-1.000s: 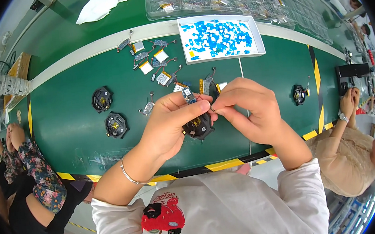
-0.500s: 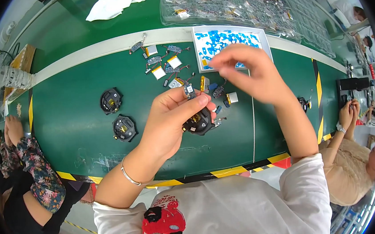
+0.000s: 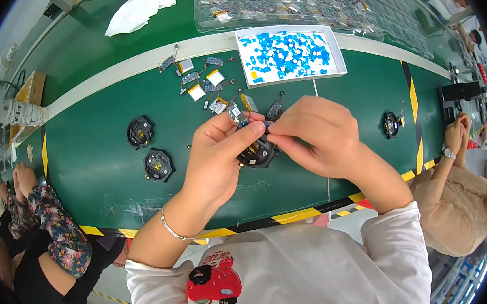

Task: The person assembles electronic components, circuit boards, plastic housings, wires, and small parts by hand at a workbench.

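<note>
Workbench (image 3: 95, 107), green, spreads under both hands. Beyond the right hand sits a white box (image 3: 298, 80) of blue and white bits. That right hand (image 3: 318, 137), a moment ago raised in front of the box, is back beside the left, so from where I stand the close two-handed work resumes. The left hand (image 3: 220, 148) is clamped on a round black case (image 3: 258, 158), thumb across its far edge. Loose batteries (image 3: 196, 92) lie beyond the left fingers, where a small circuit board (image 3: 236, 113) pokes out. The right fingertips pinch together at the case's edge, on something too small to make out.
</note>
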Action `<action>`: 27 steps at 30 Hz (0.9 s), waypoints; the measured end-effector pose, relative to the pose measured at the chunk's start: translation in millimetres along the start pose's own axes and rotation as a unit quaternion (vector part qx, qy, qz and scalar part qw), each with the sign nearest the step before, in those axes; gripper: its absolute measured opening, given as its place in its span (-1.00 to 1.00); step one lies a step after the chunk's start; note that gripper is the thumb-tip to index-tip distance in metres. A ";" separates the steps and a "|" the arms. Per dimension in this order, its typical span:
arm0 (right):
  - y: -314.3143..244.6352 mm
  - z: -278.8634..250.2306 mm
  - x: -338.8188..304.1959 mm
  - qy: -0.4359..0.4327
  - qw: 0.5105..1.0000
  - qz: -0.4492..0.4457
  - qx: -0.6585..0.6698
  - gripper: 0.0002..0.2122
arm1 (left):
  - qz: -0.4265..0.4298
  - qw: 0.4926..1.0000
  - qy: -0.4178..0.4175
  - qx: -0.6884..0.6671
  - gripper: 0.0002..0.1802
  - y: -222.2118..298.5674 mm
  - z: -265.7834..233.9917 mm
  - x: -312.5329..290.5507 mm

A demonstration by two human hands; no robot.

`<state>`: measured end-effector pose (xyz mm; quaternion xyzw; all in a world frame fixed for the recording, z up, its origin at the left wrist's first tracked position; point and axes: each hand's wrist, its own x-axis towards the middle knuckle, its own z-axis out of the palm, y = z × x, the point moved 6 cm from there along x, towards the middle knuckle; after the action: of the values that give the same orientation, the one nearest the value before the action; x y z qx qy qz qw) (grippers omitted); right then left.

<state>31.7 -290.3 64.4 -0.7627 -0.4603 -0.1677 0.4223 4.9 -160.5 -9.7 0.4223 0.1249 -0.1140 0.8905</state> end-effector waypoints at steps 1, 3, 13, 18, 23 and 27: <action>-1.6 -0.7 0.4 0.001 1.000 0.000 -0.001 -0.83 | -0.008 1.000 0.005 -0.019 -0.87 -1.5 -1.1 -0.5; -2.2 1.3 1.9 -0.018 1.000 0.012 0.022 -0.84 | -0.032 0.999 -0.006 -0.028 -0.87 -3.0 -3.3 -0.4; 75.7 -0.6 25.0 -0.047 0.984 0.169 -0.022 -0.97 | -0.061 0.998 -0.022 -0.006 -0.87 1.6 -6.2 2.6; 106.7 17.0 27.6 -0.210 0.965 0.119 -0.098 -0.93 | -0.045 0.999 -0.013 -0.010 -0.89 8.2 -9.4 6.1; 108.6 10.6 34.4 -0.228 0.952 0.186 -0.081 -0.91 | -0.042 0.999 -0.006 -0.010 -0.91 7.7 -11.5 6.9; 114.8 18.9 31.0 -0.237 0.956 0.160 -0.068 -0.90 | -0.045 0.999 0.007 0.005 -0.91 4.4 -11.9 7.7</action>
<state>142.2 -283.0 17.1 -0.8712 -0.4062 0.0569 0.2696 12.0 -149.3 -16.2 0.4215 0.1496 -0.1512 0.8815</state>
